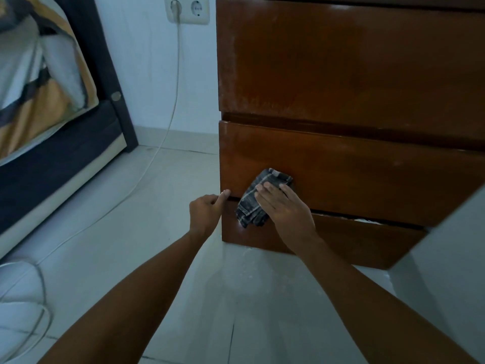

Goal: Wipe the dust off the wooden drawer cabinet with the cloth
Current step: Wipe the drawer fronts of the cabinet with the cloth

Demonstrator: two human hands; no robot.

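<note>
The wooden drawer cabinet (354,74) fills the right half of the view, with glossy brown drawer fronts and pale dust along its left edge. A dark grey checked cloth (256,203) is pressed flat against the lower left of the middle drawer front, overlapping the gap to the bottom drawer. My right hand (283,206) lies on the cloth with fingers extended, holding it to the wood. My left hand (207,211) is at the cabinet's left corner, fingers curled, fingertips touching the bottom edge of the middle drawer.
A bed with a dark frame (65,164) and patterned bedding stands at the left. A white cable (168,122) runs from a wall socket (187,9) down across the tiled floor (131,245). A pale object (451,245) sits at the right edge.
</note>
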